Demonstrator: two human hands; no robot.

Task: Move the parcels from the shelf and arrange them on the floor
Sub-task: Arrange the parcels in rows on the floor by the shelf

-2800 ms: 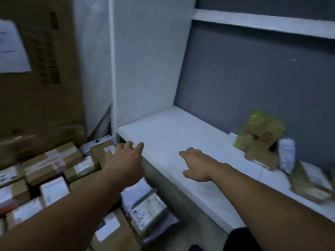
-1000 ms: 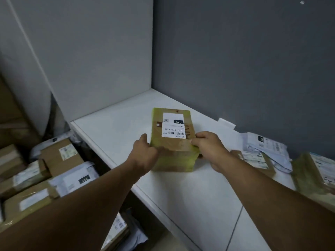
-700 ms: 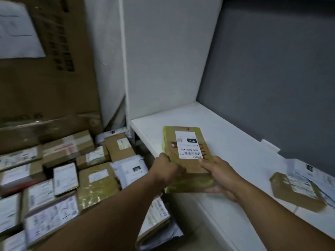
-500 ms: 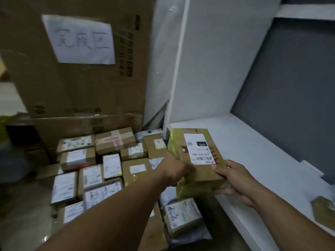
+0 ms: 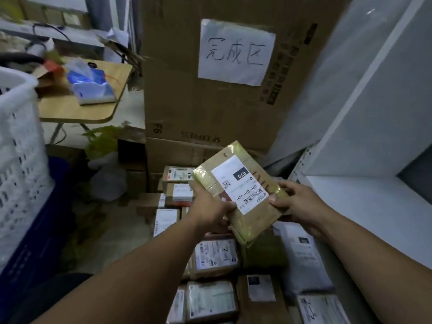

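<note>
your left hand (image 5: 208,211), right hand (image 5: 299,202) both gripping flat yellow-taped brown parcel (image 5: 243,183), labelled cardboard parcels (image 5: 216,256) below hands, white shelf (image 5: 374,202) to their right

The held parcel (image 5: 240,192) hides the fingers of the left hand (image 5: 210,211) under it and parts of floor parcels (image 5: 215,256) behind it, fine print on its label (image 5: 238,183) is too small to read, and the white basket (image 5: 18,160) left of it is blurred and cropped.
</note>
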